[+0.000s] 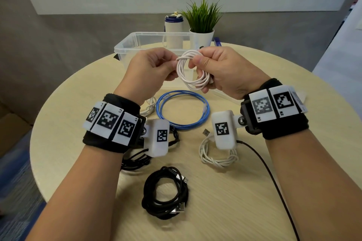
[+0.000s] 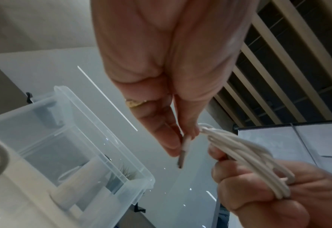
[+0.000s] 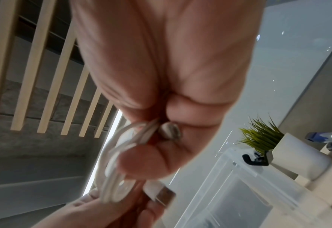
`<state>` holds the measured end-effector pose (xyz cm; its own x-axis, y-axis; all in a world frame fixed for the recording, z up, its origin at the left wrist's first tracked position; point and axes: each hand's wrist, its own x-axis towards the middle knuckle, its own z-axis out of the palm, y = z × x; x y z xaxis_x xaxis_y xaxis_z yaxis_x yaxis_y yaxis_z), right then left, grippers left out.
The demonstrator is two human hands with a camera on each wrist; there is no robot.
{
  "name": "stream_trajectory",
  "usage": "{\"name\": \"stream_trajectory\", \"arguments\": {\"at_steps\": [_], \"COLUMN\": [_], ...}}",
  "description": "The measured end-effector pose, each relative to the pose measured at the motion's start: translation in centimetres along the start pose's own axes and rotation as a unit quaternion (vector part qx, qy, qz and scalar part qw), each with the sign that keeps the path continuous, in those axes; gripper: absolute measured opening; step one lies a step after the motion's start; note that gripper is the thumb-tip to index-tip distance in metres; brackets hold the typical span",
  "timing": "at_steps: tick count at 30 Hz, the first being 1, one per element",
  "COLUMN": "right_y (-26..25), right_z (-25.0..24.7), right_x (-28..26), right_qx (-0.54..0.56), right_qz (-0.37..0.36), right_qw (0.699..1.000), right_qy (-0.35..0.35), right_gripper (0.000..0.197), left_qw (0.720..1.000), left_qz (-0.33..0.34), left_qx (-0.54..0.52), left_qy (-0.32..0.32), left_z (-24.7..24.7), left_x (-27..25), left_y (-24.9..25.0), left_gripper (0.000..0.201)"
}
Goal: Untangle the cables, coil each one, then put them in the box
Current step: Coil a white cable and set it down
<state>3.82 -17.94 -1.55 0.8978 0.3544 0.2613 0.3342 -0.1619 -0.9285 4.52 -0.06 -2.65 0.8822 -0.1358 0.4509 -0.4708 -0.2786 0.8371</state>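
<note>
Over the counter, head view: both hands are up above the middle of the counter (image 1: 254,191), just this side of the clear box (image 1: 125,45), working one white cable (image 1: 193,70) that's already wound into a ring.
Left hand, head view: the left hand (image 1: 150,70) has its fingers curled at the ring's left edge, where the last bit of cable runs.
Right hand, head view: the right hand (image 1: 221,70) has fingers wrapped through the ring, clamping the loops together.
Waiting on the counter: a blue cable (image 1: 183,107) coiled in the middle, a black cable (image 1: 165,191) coiled nearest the camera, a second white cable (image 1: 217,154) at right and a second black cable (image 1: 135,159) at left under the wrist cameras; a potted plant (image 1: 202,23) and a white bottle (image 1: 174,29) stand behind the box.
Left wrist view: thumb and fingers (image 2: 167,138) pinch the loose plug end (image 2: 182,152), and the bundled loops sit right beside it in the other hand.
Right wrist view: loops bunched under curled fingers (image 3: 141,163), a USB plug (image 3: 161,194) poking out below, the box's wall just beyond.
Step in hand, my read: finishing this coil by securing the tail.
Doing it well: keep the right-hand clamp firm so the loops don't spring, pass the plug end through the ring and snug it down gently, then lower the whole thing into the box.
</note>
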Motion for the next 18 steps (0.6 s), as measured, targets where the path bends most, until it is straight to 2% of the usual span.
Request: {"name": "stream_trajectory", "arguments": {"at_steps": [5, 11, 14, 18], "right_y": [0.0, 0.2, 0.2, 0.2], "right_z": [-0.2, -0.5, -0.4, -0.2], "right_x": [-0.2, 0.2, 0.2, 0.3], "right_qx": [-0.043, -0.062, -0.05, -0.039], "right_qz": [-0.009, -0.043, -0.043, -0.043], "right_qw": [0.998, 0.99, 0.99, 0.99], "right_qy": [0.039, 0.116, 0.121, 0.127], "right_gripper": [0.015, 0.014, 0.014, 0.015], "left_qw": [0.992, 0.968, 0.966, 0.967], "left_qz": [-0.02, -0.051, -0.037, -0.04], "left_qx": [-0.122, -0.223, -0.229, -0.234], "left_qy": [-0.037, -0.1, -0.111, -0.094], "left_z": [0.1, 0.0, 0.1, 0.4], "left_x": [-0.2, -0.7, -0.9, -1.0], "left_y": [0.1, 0.9, 1.0, 1.2], "left_gripper": [0.011, 0.006, 0.027, 0.03]}}
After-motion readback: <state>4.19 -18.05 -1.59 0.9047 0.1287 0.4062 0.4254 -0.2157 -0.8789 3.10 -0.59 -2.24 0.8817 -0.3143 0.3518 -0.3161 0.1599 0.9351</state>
